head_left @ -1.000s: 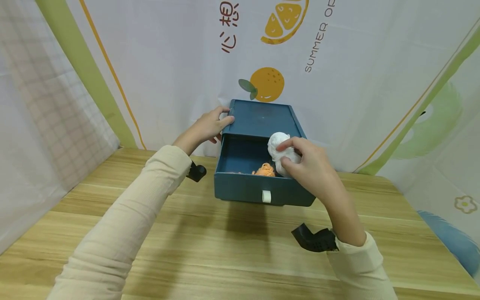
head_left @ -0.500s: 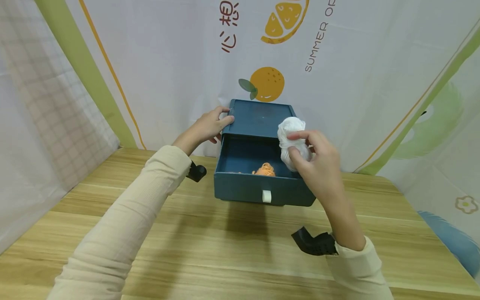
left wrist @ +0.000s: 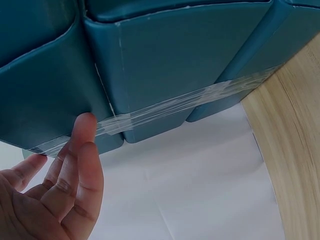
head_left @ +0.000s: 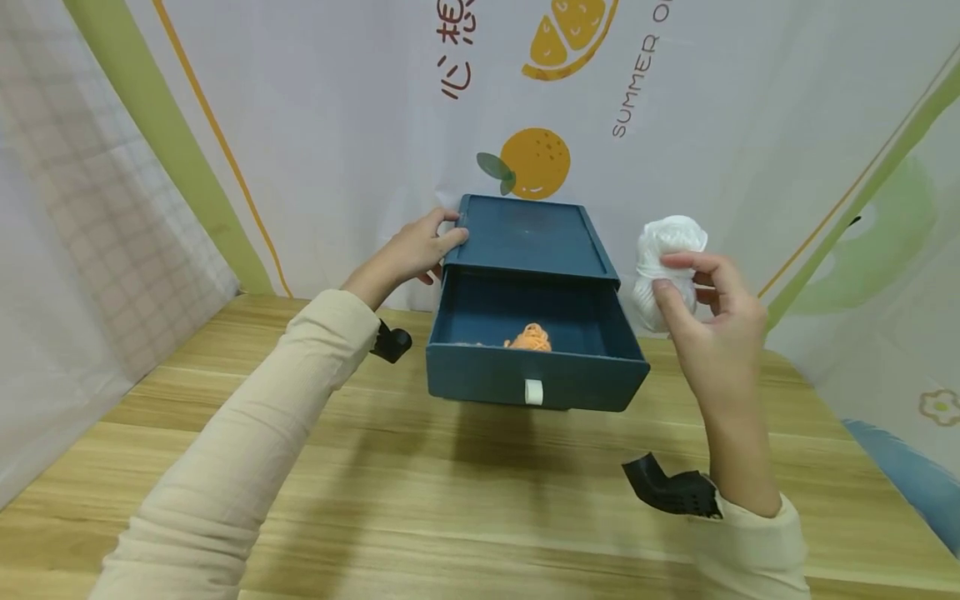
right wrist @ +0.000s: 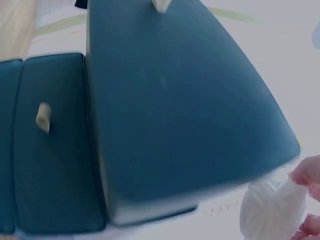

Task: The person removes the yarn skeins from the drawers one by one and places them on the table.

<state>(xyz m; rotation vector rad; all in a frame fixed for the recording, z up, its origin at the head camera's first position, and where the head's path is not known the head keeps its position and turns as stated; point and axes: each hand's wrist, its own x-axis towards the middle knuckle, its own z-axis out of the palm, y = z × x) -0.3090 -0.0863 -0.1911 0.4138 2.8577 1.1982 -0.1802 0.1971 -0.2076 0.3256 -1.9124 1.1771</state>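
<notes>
One white ball (head_left: 662, 240) of what looks like yarn is held in the air beside an open drawer (head_left: 480, 372). We see the grip of the right hand (head_left: 723, 329) closed on it, thumb and forefinger pinching the near face, other fingers bent at its right. The ball hangs just right of the drawer, above the desk (head_left: 450, 517), touching neither. The left hand (head_left: 420, 248) lies at the left edge of the blue cabinet (head_left: 525, 233), some fingertips on the top edge, others against the side; its grip is loosely spread, closed round nothing, and, as we read it, steadies the cabinet.

Progress: we judge the work partly done. The drawer is already out and the white ball is clear of it, though not yet set down. We count as unfinished the orange yarn (head_left: 532, 337), which lies inside near the front wall with no hand on it. Something faint shows to its left, too small for us to name. The drawer is not pushed in, whereas a lower drawer (right wrist: 55, 165) in the right wrist view appears closed.
</notes>
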